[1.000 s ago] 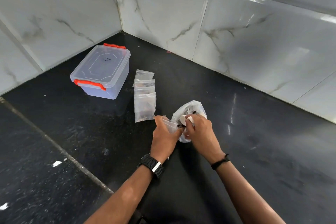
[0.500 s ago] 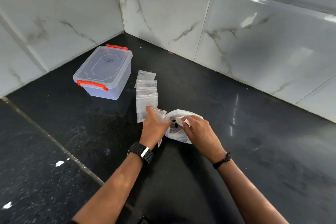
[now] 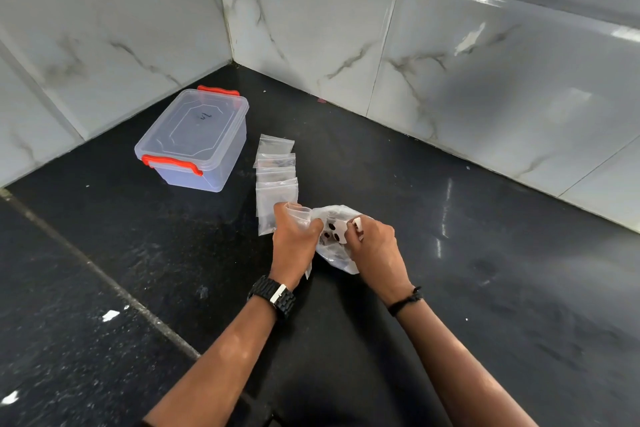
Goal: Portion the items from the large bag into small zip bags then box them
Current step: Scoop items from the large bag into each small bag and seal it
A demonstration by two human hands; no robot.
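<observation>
A black stone desk (image 3: pixel 450 288) carries a lidded clear box (image 3: pixel 194 142) beyond and left of the left hand (image 3: pixel 294 239), a row of small zip bags (image 3: pixel 276 177) just beyond it, and the large bag (image 3: pixel 337 255) between both hands.

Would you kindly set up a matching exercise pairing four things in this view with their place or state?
Things:
1. storage box
2. row of small zip bags
3. large bag
4. small zip bag

States:
A. gripped in the left hand
B. lid on, orange latches
C. lying overlapped on the black floor
D. under the right hand, white pieces inside

Pairs: 1-B, 2-C, 3-D, 4-A
</observation>
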